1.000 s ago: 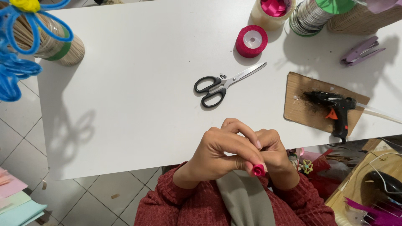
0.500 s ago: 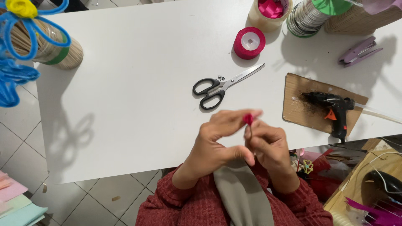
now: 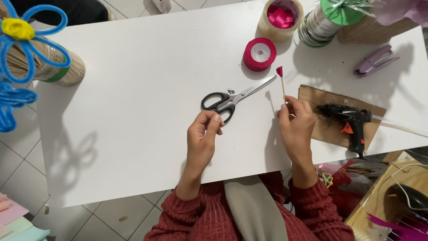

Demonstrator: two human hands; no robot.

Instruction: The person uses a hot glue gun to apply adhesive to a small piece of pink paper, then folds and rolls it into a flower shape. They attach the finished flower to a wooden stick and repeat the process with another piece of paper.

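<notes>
The right hand pinches the lower end of a thin wooden stick between thumb and fingertips, holding it nearly upright above the white desk; a small pink rolled bud sits on the stick's top end, close to the tip of the scissors' blades. The left hand hovers over the desk with its thumb and fingers drawn together, holding nothing that can be made out, its fingertips just beside the black handles of the scissors, which lie flat on the desk with the blades pointing up and to the right. To the right of the stick hand, a black glue gun with an orange trigger rests on a brown cardboard piece, its nozzle turned toward the hand. Farther up the desk lies a spool of pink ribbon, and behind it stand a clear tape roll with pink scraps inside and a silver ribbon spool with a green top. A purple stapler lies near the right edge. At the left corner stands a bundle of wooden sticks with blue pipe-cleaner flowers in front of it. Both forearms wear red knitted sleeves.
</notes>
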